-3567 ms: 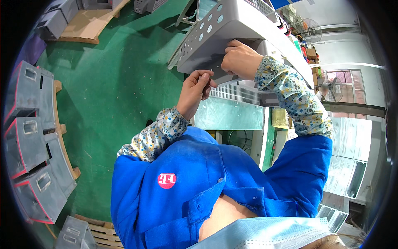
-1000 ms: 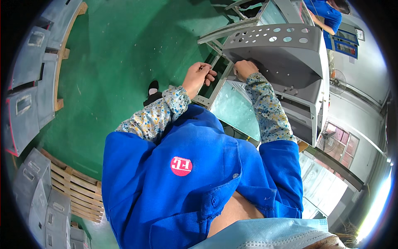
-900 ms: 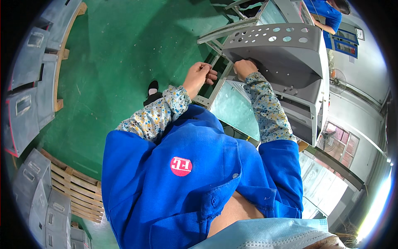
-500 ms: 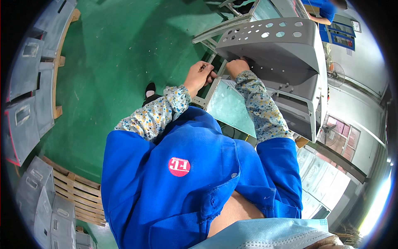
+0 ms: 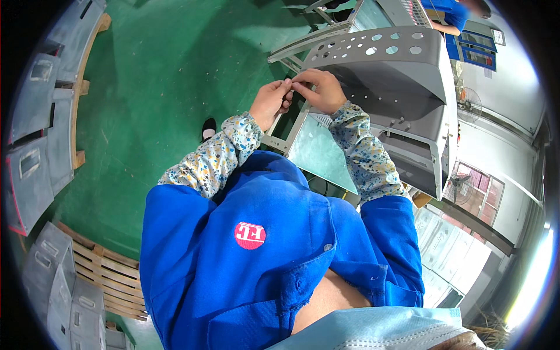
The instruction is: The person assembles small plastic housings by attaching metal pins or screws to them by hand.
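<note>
My left hand [image 5: 271, 105] and my right hand [image 5: 322, 90] meet in front of me, just left of a large grey sheet-metal housing [image 5: 388, 73]. The thumb and fingertips of both hands pinch together at one spot; whatever lies between them is too small or hidden to name. The left fingers are curled into the palm. The housing has round holes along its upper panel, several small studs [image 5: 402, 121] inside and a rectangular slot below. It stands on a worktable [image 5: 324, 151] with a pale greenish top and a light metal frame.
Grey metal boxes [image 5: 35, 111] are stacked on a wooden pallet at far left, with more boxes near another pallet [image 5: 111, 268] at lower left. A co-worker in a blue sleeve [image 5: 456, 14] is at the upper right. Fans [image 5: 466, 105] stand along the right side.
My right hand has come away from the inside of the housing, moving left and up to meet the left hand's fingertips. My left hand has shifted slightly left.
</note>
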Motion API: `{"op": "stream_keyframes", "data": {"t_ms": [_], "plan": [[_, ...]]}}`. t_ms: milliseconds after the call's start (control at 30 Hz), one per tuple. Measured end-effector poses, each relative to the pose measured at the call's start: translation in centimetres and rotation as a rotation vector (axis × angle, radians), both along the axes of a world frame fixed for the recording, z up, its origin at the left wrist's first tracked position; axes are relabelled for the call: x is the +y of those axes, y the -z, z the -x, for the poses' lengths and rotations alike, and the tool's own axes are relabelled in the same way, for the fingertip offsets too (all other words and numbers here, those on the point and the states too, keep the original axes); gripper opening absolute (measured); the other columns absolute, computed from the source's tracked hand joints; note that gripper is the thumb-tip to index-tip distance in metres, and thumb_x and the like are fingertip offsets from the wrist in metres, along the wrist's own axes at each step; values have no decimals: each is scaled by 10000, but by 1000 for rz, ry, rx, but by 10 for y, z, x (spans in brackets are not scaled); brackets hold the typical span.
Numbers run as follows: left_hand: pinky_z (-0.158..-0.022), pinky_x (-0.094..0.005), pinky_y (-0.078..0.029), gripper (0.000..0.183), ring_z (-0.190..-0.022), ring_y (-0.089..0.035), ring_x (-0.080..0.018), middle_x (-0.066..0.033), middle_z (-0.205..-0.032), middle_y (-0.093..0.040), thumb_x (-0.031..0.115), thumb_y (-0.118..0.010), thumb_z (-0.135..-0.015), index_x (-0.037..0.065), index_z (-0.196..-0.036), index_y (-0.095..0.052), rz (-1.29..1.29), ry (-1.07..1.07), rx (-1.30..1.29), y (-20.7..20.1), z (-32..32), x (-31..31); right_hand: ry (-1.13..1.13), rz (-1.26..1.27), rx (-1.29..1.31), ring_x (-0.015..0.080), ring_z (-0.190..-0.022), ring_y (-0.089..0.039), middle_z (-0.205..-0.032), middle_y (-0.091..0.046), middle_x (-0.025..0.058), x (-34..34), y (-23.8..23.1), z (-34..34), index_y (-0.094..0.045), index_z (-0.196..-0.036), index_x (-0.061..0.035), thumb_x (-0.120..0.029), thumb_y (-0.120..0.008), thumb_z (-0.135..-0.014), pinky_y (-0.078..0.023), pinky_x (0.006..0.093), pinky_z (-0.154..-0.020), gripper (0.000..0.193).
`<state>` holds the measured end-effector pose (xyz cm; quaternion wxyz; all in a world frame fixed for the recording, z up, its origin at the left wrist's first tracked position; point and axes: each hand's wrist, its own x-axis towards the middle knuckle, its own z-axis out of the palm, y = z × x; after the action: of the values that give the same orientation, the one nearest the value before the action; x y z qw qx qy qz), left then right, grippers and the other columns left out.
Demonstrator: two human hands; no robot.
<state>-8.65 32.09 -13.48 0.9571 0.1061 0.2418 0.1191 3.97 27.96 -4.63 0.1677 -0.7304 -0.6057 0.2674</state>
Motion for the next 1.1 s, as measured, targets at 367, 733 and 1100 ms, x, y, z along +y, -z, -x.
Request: {"op": "stream_keyframes", "data": {"t_ms": [367, 733, 1100], "plan": [[-446, -191, -322, 274, -533, -395, -52, 23, -664, -462, 184, -387, -897, -1, -1043, -524, -445, 128, 213, 3, 10, -11, -216, 818, -582, 270, -844, -588, -863, -614, 131, -21, 47, -46, -635, -809, -123, -75, -596, -632, -459, 353, -747, 187], [-424, -191, -300, 277, -496, -366, -43, 36, -604, -417, 201, -392, -896, 0, -1007, -548, -507, 164, 182, 4, 6, -11, -434, 742, -844, 270, -800, -606, -822, -626, 138, -17, 43, -35, -645, -771, -95, -97, -503, -725, -420, 370, -832, 149], [-425, -185, -273, 268, -486, -311, -31, 69, -569, -342, 202, -393, -896, 15, -981, -565, -606, 180, 212, 1, 1, -13, -385, 611, -783, 281, -743, -602, -710, -611, 137, -28, 49, -41, -629, -701, -107, -101, -536, -673, -418, 388, -784, 97]]}}
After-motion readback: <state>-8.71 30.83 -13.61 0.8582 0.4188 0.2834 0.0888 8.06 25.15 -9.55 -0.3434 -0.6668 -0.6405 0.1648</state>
